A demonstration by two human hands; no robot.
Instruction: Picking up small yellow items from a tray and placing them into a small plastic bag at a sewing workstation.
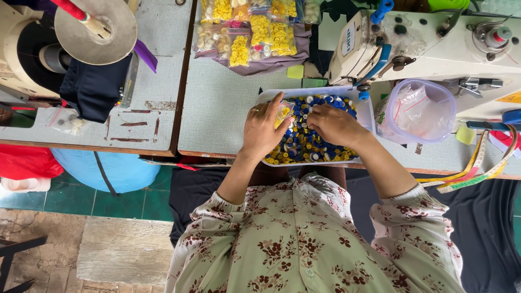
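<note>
Here's the white tray [364,111] at the near edge of the grey table [217,108], packed with blue, yellow and white buttons [309,144], and both hands are down in it. My left hand [264,129] lies spread flat over the tray's left side, fingers fanned out on the pile; I can't tell whether anything is pinched beneath it. My right hand [335,123] sits curled over the middle, fingers bent into the buttons, and what it grips, if anything, is hidden from me. Just right of the tray stands a clear round tub [434,103] holding crumpled plastic bags. Behind both, the white sewing machine [434,40] runs along the table. Farther back, small clear packets of yellow and cream buttons [249,32] rest on a purple cloth. A measuring tape [472,173] trails off the table's right edge.
</note>
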